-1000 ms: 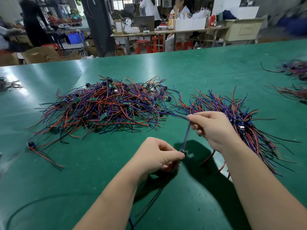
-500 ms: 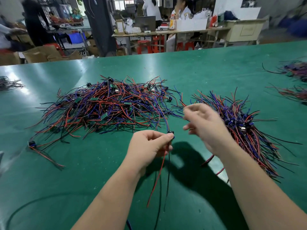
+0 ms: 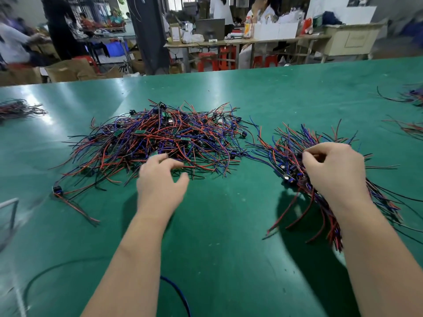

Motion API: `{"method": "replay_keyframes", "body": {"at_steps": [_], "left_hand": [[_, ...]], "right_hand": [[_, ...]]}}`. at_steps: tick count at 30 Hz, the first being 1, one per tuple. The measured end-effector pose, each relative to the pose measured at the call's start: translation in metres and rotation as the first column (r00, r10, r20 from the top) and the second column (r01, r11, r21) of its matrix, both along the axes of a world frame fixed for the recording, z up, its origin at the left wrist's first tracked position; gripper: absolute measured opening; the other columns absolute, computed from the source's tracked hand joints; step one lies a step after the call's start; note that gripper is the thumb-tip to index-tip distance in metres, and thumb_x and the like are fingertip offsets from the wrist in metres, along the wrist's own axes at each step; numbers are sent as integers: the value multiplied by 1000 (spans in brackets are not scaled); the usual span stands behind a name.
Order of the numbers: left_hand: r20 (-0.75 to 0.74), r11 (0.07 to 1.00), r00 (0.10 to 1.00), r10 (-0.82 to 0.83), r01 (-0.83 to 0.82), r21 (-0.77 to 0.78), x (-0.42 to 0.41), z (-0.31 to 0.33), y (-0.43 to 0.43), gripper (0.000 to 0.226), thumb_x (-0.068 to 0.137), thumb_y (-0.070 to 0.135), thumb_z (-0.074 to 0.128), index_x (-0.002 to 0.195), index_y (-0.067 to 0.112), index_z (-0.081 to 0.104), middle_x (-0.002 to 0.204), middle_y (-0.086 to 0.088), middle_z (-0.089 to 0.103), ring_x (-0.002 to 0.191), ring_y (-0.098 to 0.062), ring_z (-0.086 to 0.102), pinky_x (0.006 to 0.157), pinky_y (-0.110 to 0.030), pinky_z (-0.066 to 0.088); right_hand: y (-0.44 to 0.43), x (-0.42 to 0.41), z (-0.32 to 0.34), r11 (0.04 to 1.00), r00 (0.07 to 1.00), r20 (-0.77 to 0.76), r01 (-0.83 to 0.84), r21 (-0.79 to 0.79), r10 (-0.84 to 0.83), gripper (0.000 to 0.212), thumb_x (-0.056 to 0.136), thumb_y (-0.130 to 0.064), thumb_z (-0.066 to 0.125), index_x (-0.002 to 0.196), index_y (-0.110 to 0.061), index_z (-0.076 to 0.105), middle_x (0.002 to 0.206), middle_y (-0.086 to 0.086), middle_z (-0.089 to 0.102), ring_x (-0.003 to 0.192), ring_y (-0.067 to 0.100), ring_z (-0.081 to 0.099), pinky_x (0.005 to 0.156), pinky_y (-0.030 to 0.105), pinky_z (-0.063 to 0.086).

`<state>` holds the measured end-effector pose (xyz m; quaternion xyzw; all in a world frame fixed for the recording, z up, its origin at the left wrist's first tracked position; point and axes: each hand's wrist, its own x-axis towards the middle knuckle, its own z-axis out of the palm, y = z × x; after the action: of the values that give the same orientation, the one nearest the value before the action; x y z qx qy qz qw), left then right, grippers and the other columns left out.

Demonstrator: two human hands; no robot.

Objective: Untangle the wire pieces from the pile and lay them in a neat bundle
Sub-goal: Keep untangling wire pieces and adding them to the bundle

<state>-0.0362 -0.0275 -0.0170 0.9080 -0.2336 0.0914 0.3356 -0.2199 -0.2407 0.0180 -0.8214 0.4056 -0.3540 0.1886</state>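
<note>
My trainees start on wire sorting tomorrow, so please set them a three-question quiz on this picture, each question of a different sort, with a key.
1. True or false: the left hand is closed around a wire.
2. Which lies under the right hand? A) the tangled pile B) the neat bundle C) bare green table
3. Fill in: the left hand's open fingers reach toward the near edge of the ____.

Key: 1 false; 2 B; 3 tangled pile.
</note>
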Motion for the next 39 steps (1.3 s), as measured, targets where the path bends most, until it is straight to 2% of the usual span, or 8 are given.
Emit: {"method": "replay_keyframes", "body": {"at_steps": [4,9,15,18,21,30,34,39], "left_hand": [[-217,939,953,210,-135,315,21,-13,17,36,87,41,58,123,36,55,157,-8,21,146,-25,11,115,-51,7],[-126,900,948,291,-227,372,30,-18,18,34,91,39,53,124,32,57,131,0,53,124,-23,45,112,-56,10],[-198,971,973,116,-153,-182,17,-9,12,11,84,13,69,89,23,69,85,4,71,70,-11,58,69,-23,42],[-527,688,809,-260,-228,-689,6,7,0,21,84,-2,67,101,10,63,74,-1,67,58,-7,63,61,-16,51],[-570,533,584,-578,-259,-805,-5,17,-7,22,84,-1,62,104,9,63,62,3,67,53,-4,63,62,-14,54],[40,-64,133,-990,-181,-981,-16,28,9,46,66,16,83,110,12,70,78,10,63,60,3,60,89,-28,52],[-53,56,24,-998,158,-986,-27,23,6,44,71,22,81,113,12,70,79,10,64,57,2,58,91,-29,51],[-309,250,-51,-950,472,-845,-46,20,-4,41,69,27,82,108,18,73,77,9,68,71,-5,66,80,-25,55]], "right_hand": [[1,2,-2,996,989,-117,87,-18,-89,29,84,-25,61,112,-19,68,115,17,53,108,38,50,93,45,43],[13,10,-3,999,997,-78,-30,-11,29,24,84,-21,62,106,-18,70,112,13,53,108,32,50,97,43,41],[26,19,-11,985,985,-9,-171,-6,171,16,83,-14,64,95,-16,73,96,5,57,81,20,53,75,23,33],[31,23,-11,964,969,70,-243,105,236,13,82,-13,64,85,-21,74,76,-5,62,64,7,51,64,18,31],[38,27,-12,873,930,183,-364,325,319,20,81,-9,62,74,-25,71,63,-7,67,54,4,55,56,20,42],[52,31,-8,416,756,569,-654,632,324,22,90,-1,56,79,-12,72,65,3,68,53,12,53,48,16,38],[54,31,-3,89,697,674,-708,700,244,36,90,-38,52,93,-7,70,81,10,72,54,12,58,51,18,42],[55,30,-4,53,648,724,-753,656,236,25,71,-26,65,90,-12,72,87,10,73,51,7,56,49,15,45]]}}
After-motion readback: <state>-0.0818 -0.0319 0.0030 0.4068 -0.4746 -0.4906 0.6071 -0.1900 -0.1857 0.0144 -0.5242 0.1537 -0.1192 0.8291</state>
